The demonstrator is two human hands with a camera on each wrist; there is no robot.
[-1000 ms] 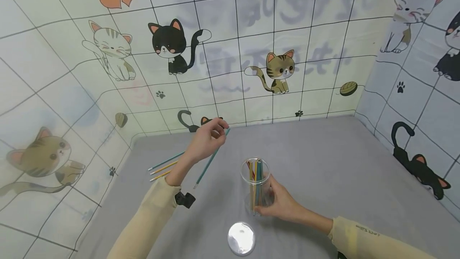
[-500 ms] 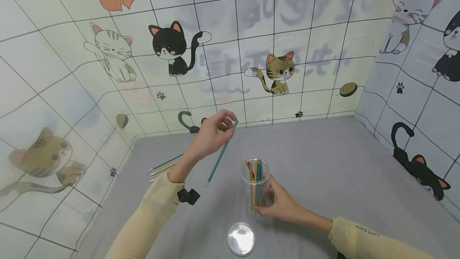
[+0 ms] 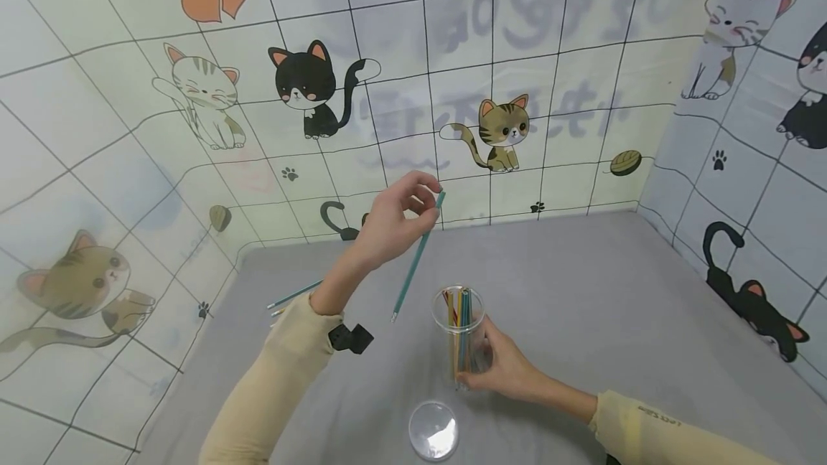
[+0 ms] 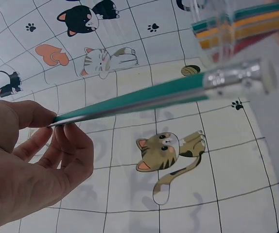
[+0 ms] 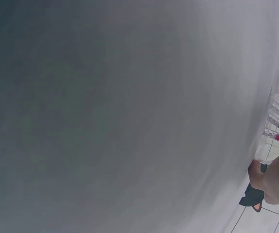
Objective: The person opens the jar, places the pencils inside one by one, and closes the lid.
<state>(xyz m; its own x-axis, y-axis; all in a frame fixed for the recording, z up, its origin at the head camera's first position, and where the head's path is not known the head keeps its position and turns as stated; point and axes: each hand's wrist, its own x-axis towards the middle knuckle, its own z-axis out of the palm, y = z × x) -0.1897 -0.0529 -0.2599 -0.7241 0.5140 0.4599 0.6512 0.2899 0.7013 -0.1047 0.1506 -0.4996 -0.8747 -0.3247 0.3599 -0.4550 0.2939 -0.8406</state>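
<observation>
A teal pencil [image 3: 416, 264] was pinched near its upper end between the thumb and fingers of the left hand [image 3: 397, 221] and was held aslant in the air, to the left of a clear jar [image 3: 457, 330] and apart from it. The jar stood upright on the grey cloth [image 3: 581, 285] and was gripped around its side by the right hand [image 3: 504, 366].

The step in hand was judged to be the carrying of this pencil to the jar. For the next move, it would need to be brought over the rim, turned steeper and lowered among the pencils inside [image 3: 465, 307], with the jar kept steady.

The held pencil was seen to be straight and slender, with a silvery metal band and a pale eraser [image 4: 266, 76] at its lower end. Whether its pinched end was sharpened could not be told.
</observation>
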